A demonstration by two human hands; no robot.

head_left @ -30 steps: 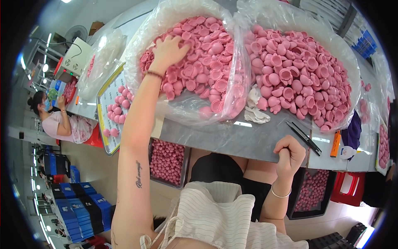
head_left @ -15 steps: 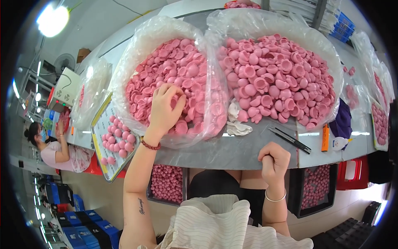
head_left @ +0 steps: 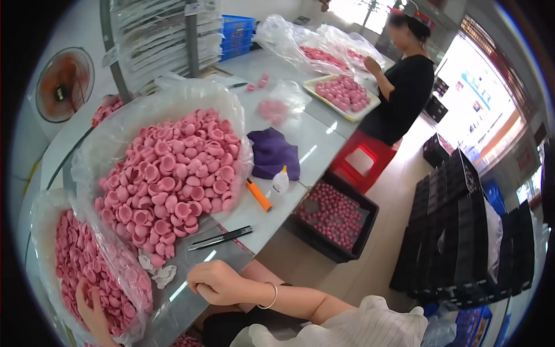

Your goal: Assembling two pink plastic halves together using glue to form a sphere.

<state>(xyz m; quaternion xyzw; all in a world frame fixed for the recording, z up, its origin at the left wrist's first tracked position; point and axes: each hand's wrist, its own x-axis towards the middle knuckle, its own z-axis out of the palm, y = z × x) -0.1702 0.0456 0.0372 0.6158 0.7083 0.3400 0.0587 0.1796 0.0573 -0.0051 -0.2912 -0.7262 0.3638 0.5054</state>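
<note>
My left hand reaches into the nearer clear plastic bag, among pink cup-shaped pieces. Its thumb and fingers are apart, and no held piece shows between them. My right hand is curled into a fist just above the front table edge; the inside of the fist is hidden. A larger open bag beyond holds a heap of pink half-shells and round pieces. Crumpled white gloves or cloth and a black craft knife lie between that bag and my right hand.
On the table are an orange-handled cutter, a small white bottle and a purple cloth. A black crate of pink balls stands below the edge. Another person works by a tray; black crates are stacked at right.
The view has swung to the right, bringing the other person and stacked crates in. My left hand stays at the nearer bag, its fingers now apart; my right hand is still a fist.
</note>
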